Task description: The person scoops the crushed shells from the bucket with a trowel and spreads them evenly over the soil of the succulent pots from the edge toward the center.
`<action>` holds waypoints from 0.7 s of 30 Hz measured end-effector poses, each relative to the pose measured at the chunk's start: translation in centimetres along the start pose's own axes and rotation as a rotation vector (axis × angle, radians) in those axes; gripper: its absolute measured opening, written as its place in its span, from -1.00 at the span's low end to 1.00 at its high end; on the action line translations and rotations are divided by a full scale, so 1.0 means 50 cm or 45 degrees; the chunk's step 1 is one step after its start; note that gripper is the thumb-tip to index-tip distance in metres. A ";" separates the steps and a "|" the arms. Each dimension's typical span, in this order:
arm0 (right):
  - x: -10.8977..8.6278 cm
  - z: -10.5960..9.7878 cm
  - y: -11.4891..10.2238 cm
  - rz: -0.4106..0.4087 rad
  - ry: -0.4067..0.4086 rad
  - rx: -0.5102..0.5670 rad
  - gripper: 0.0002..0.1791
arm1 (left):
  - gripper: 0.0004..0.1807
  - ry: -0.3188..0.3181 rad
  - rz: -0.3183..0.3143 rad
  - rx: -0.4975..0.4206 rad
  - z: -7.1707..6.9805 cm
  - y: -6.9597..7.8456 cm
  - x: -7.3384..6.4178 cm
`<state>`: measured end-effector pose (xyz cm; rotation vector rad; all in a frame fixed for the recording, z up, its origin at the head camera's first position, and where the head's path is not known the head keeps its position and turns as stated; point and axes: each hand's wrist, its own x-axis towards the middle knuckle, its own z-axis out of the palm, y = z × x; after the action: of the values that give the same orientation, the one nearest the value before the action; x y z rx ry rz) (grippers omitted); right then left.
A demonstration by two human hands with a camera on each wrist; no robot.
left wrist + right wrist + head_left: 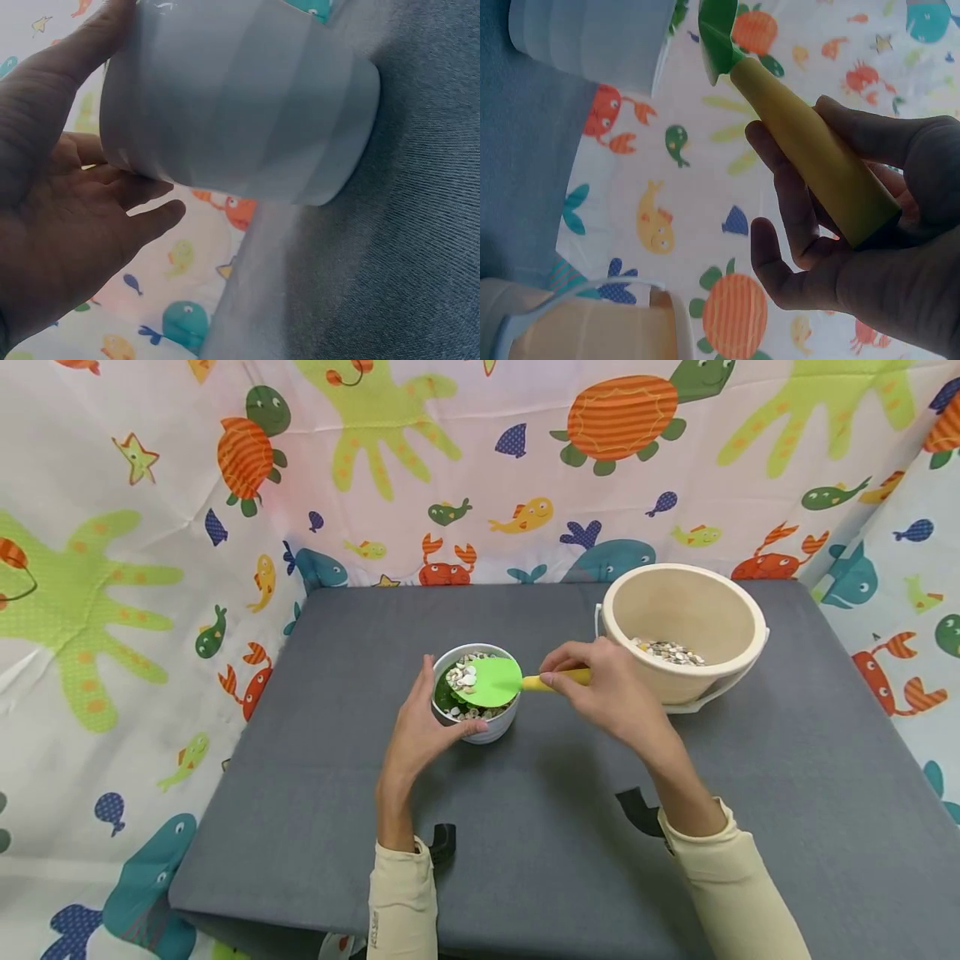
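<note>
A white pot (491,729) with small pale stones and some green leaves (446,697) inside stands on the table. My left hand (420,735) holds its side, the thumb at the near rim and the fingers along the left; the left wrist view shows the pot (240,105) between thumb and fingers. In my right hand (611,685) is a toy shovel with a yellow handle (810,146) and a green blade (498,681). Small pale stones (461,677) lie on the blade, which is over the pot's opening.
A cream bucket (686,677) with a white handle stands to the right behind my right hand, with more pale stones (670,652) at its bottom. Grey cloth covers the table (315,793). A sea-animal printed curtain (465,460) hangs behind and at the sides.
</note>
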<state>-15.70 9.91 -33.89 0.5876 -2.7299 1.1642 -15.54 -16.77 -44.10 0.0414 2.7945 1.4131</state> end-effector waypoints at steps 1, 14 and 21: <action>0.000 0.004 -0.003 -0.010 -0.006 -0.019 -0.91 | 0.45 0.000 -0.003 -0.012 0.001 0.000 0.000; -0.017 0.035 -0.050 -0.252 0.075 -0.217 -0.84 | 0.47 0.047 -0.004 -0.048 0.010 -0.012 0.002; -0.031 0.043 -0.055 -0.428 0.143 -0.337 -0.86 | 0.47 0.071 -0.010 -0.056 0.012 -0.014 0.000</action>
<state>-13.11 7.08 -33.95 0.8695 -2.5036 0.7213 -15.52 -16.73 -45.02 -0.0095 2.8029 1.4969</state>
